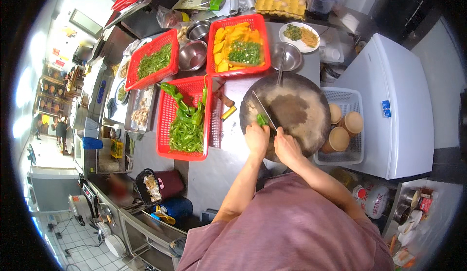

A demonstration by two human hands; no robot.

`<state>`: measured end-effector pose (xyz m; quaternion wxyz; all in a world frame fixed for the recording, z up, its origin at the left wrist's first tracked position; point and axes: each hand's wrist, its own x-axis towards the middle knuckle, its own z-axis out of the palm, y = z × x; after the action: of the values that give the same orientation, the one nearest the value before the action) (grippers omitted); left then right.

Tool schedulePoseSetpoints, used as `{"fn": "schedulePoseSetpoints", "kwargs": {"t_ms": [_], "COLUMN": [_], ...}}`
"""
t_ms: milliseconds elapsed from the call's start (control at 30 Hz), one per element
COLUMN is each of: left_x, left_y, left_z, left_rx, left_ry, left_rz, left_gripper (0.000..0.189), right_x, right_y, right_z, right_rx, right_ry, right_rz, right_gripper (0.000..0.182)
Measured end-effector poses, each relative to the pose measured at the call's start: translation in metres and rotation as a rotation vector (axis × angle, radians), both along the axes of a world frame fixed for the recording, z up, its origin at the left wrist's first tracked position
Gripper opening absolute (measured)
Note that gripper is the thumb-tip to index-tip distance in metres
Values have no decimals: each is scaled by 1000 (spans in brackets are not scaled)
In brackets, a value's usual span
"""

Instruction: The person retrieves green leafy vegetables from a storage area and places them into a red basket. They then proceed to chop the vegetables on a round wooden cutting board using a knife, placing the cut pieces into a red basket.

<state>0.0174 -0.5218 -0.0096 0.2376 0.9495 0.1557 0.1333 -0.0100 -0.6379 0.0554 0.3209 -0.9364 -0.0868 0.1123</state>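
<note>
A round, worn chopping block [292,107] lies in front of me. On its left part my left hand [257,138] holds down a piece of green pepper [261,119]. My right hand [286,146] grips a cleaver [264,108], its blade upright beside the pepper. Pale chopped bits [251,107] lie on the block's left edge. To the left, a red plastic basket [208,132] holds whole green peppers [197,114] and sliced green pepper [186,136]. A steel bowl [292,57] with a long-handled utensil [281,70] stands behind the block.
Behind are a red basket [267,52] of orange slices and chopped greens, another red basket [175,52] of greens, a plate [317,39] of food and egg trays [261,6]. At right stand a blue-grey basket [359,125] of wooden-looking round pots [337,139] and a white chest freezer [405,125].
</note>
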Motion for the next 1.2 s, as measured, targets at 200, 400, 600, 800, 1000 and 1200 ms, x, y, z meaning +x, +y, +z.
{"fn": "schedulePoseSetpoints", "kwargs": {"t_ms": [200, 400, 600, 800, 1000, 1200], "left_x": [0, -1, 3, 3, 2, -9], "left_y": [14, 15, 29, 28, 42, 41], "left_z": [0, 4, 3, 10, 8, 2], "left_rx": [-203, -205, -286, -336, -387, -489], "left_ry": [-18, 33, 114, 103, 136, 117], "left_rz": [-25, -46, -45, -40, -28, -1], "left_gripper": [19, 20, 21, 19, 17, 24], "right_x": [-21, -4, -15, -2, -2, -6], "right_y": [-28, -6, -36, -16, -36, 8], "right_z": [19, -3, 20, -6, 39, -22], "right_rx": [51, 4, 78, 100, 253, 126], "right_ry": [132, 71, 174, 104, 468, 113], "right_rz": [35, -1, 59, -2, -12, -55], "right_gripper": [21, 26, 22, 24, 24, 23]}}
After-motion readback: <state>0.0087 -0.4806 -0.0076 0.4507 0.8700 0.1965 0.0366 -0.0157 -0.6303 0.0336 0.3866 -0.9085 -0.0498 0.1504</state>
